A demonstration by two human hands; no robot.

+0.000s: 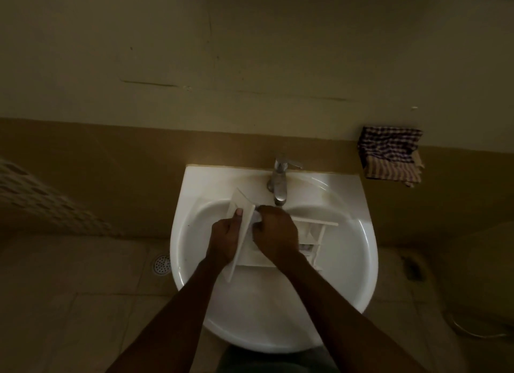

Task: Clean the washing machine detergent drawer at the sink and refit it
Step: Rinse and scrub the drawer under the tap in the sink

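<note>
Nearest, 2 bare forearms (194, 297), reaching up over the near rim of the white sink (361, 264). Further in, left hand (226, 240) clamped on the front panel (244, 205) of the detergent drawer (314, 233), thumb flat on the panel's outer face, other fingers wrapped behind. Right hand (275, 233) lying across the drawer's open top, fingers curled down at the corner just below the tap (279, 183); impossible to tell whether pinching some small pale scrap or simply rubbing bare plastic.

Drawer held inside the basin, panel end to the left and tilted up, compartments stretching rightward past the right wrist, far end near the basin's right wall.

Step in hand, by the look of it: scrubbing or rinsing, well short of refitting. Flow from the tap: not discernible. Next move likely calling for a steady left grip while working right fingertips into each compartment, then tipping the drawer to drain.

Checked cloth (389, 155) on the wall, well apart; floor drain (162, 264) left of the sink.
</note>
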